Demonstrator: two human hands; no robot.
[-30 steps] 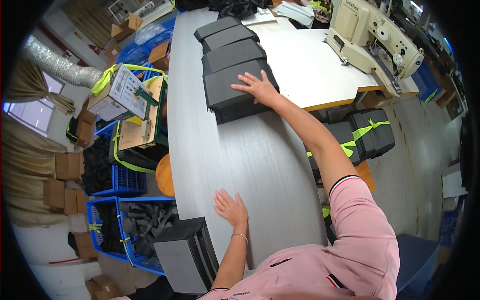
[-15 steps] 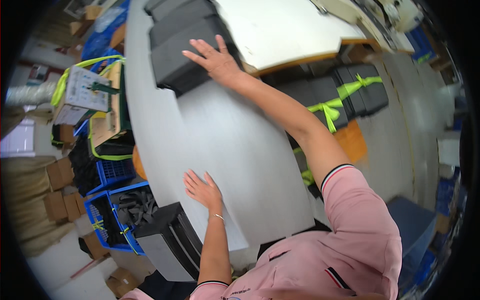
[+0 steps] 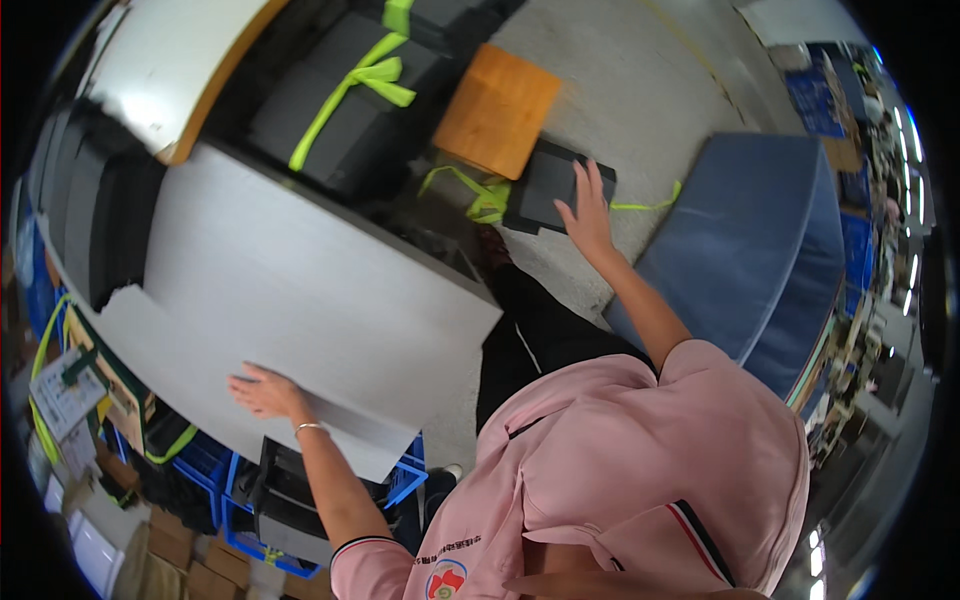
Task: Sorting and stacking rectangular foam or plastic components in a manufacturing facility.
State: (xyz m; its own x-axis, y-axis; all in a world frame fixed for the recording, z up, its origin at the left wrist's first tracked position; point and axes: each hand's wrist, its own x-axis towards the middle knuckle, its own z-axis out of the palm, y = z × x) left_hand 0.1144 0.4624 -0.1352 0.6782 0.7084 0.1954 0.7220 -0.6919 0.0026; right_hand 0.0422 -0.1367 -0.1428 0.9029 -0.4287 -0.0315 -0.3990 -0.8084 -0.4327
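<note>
My left hand (image 3: 265, 392) rests over the pale grey tabletop (image 3: 320, 260), fingers stretched out, holding nothing. A bracelet shows at that wrist. My right hand (image 3: 590, 212) is off the table to the right with its fingers apart and nothing in it. From this view it overlaps a small stack of dark grey flat pieces (image 3: 545, 185) low by the floor; I cannot tell whether it touches them. A loose yellow-green strip (image 3: 490, 200) lies beside that stack. At the table's far left stands a stack of dark grey pieces (image 3: 105, 200).
An orange-brown wooden stool top (image 3: 500, 110) is beyond the dark pieces. Bundles tied with a yellow-green strip (image 3: 370, 80) sit below the table edge. A large blue covered block (image 3: 730, 230) stands to my right. Blue crates (image 3: 245, 520) and cardboard boxes (image 3: 175, 540) are at lower left.
My view and body have turned to the right. My right hand has left the dark stack on the table and swung out over the floor side. My left hand stays at the tabletop.
</note>
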